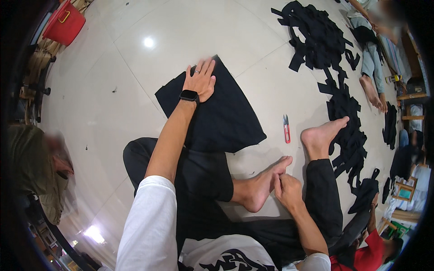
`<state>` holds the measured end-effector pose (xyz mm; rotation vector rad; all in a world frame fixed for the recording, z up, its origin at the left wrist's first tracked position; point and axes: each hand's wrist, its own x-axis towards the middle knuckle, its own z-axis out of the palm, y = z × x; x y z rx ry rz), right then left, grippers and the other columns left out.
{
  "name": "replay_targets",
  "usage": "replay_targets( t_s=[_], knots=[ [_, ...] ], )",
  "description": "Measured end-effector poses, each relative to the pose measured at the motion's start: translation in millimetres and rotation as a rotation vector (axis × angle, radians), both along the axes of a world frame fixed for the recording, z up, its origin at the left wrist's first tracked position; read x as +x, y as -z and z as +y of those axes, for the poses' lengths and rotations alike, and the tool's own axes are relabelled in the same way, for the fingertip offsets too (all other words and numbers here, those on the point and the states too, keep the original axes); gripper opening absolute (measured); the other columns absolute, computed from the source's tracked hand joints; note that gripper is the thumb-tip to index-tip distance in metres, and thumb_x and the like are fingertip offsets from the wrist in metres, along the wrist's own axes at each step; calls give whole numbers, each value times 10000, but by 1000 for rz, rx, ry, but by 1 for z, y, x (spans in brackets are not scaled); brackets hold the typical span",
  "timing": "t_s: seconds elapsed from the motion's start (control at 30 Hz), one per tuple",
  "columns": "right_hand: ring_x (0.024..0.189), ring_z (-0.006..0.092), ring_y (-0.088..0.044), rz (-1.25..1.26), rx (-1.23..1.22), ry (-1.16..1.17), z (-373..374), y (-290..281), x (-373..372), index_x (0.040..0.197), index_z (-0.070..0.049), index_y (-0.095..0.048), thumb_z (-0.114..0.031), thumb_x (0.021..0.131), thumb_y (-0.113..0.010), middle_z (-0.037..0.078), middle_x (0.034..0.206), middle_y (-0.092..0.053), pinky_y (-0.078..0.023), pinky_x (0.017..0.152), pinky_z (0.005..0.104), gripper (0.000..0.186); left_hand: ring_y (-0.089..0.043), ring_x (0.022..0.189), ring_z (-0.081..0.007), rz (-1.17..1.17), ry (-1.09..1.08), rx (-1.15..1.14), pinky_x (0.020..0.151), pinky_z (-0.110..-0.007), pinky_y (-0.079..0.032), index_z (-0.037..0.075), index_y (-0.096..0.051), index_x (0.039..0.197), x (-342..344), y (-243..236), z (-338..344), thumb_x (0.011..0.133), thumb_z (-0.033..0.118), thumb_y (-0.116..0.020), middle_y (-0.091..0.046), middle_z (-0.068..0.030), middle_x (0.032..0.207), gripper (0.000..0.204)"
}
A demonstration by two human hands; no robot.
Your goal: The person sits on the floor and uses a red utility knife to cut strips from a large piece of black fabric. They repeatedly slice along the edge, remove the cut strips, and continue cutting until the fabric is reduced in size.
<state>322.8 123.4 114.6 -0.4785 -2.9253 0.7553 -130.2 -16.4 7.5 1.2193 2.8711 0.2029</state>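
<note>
My left hand (200, 84) lies flat on a piece of black fabric (221, 113), its fingers spread near the far edge. The fabric rests on the floor in front of my bent leg, with its near edge against my black trousers. Low at the right, my right hand (288, 189) is closed beside my bare foot (262, 185) and touches it below the toes. What its curled fingers hold, if anything, is hidden. Thread snips (286, 129) with red handles lie on the floor to the right of the fabric, blades pointing away from me.
Black fabric strips (316, 34) are heaped at the far right and trail down past my other foot (323, 135). A red tub (65, 22) stands at the far left. Other people sit along the right side, one in a red shirt (368, 253). Pale tiles (135, 81) cover the floor.
</note>
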Motion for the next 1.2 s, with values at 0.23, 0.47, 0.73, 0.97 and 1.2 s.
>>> replay_targets(
  t_s=[0.23, 0.47, 0.73, 0.97, 1.2],
  knots=[
    [587, 402, -597, -295, 49, 84, 2, -80, 135, 696, -48, -547, -126, 942, -702, 177, 656, -572, -480, 571, 492, 301, -228, 1614, -277, 3, 0, -19, 1263, -646, -215, 126, -269, 1674, 0, 0, 0, 1080, 326, -404, -225, -50, 1762, 640],
    [522, 320, -460, -99, 322, 513, 0, -185, 245, 722, 14, -502, -32, 1026, -598, 161, 628, -471, -310, 525, 440, 322, -211, 1621, -303, 44, 26, 15, 1262, -656, -203, 117, -227, 1684, -3, 13, -1, 1098, 344, -382, -197, -76, 1768, 648],
    [730, 197, -691, 57, 95, 493, -29, -188, 189, 960, 74, -685, -95, 1087, -560, 112, 788, -679, -539, 699, 315, 246, -254, 1572, -476, -128, 105, 130, 1217, -686, -263, 11, -306, 1620, 45, -51, 16, 948, 212, -667, -306, -262, 1688, 790],
    [1458, 343, -499, 287, -590, 609, -45, -131, 59, 1518, 129, -460, -286, 1142, -416, 273, 1539, -535, -339, 1225, 411, 561, -726, 1148, -350, -1106, 468, 673, 1037, -417, -528, 26, -692, 1326, 313, -145, 7, 888, 281, -830, -733, -200, 1267, 525],
    [1411, 330, -524, 498, -1015, 780, -56, -104, 41, 1565, 128, -385, -229, 1119, -519, 269, 1600, -452, -415, 1164, 383, 586, -738, 992, -286, -1203, 331, 826, 910, -380, -552, 47, -737, 1223, 391, -161, 23, 905, 159, -817, -764, -143, 1084, 347]
  ],
)
